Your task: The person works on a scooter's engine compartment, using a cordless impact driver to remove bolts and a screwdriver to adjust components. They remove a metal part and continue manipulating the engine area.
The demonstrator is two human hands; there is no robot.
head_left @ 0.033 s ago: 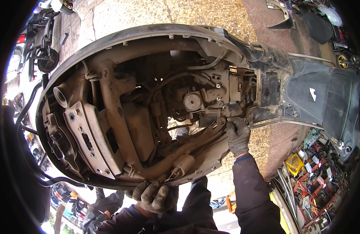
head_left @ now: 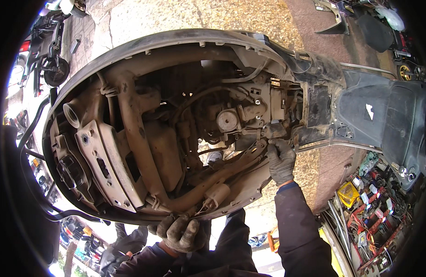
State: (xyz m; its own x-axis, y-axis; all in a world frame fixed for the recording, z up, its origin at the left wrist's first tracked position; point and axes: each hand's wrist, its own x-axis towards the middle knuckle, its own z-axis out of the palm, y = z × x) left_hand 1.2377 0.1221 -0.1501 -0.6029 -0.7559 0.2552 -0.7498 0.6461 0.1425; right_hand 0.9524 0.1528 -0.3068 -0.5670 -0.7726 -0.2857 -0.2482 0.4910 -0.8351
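Observation:
In front of me lies a dusty scooter with its rear body panel [head_left: 106, 57] still around the open frame; steel tubes [head_left: 138, 138] and the engine [head_left: 228, 120] are exposed inside. My left hand [head_left: 181, 232], in a dirty grey work glove, has its fingers curled over the panel's near rim. A small pale cylinder with wires [head_left: 216, 195] sits just inside that rim. Farther right, my gloved right hand [head_left: 282, 162] has its fingers bent together by the end of a frame tube [head_left: 250, 157]. Whatever is between those fingertips is hidden.
The dark footboard and front cover [head_left: 365, 106] extend to the right. A crate of tools and wiring [head_left: 370, 221] stands at lower right. A black cable [head_left: 35, 129] loops at the left. Parked scooters [head_left: 56, 69] stand beyond, and another person's dark sleeve [head_left: 113, 254] shows at lower left.

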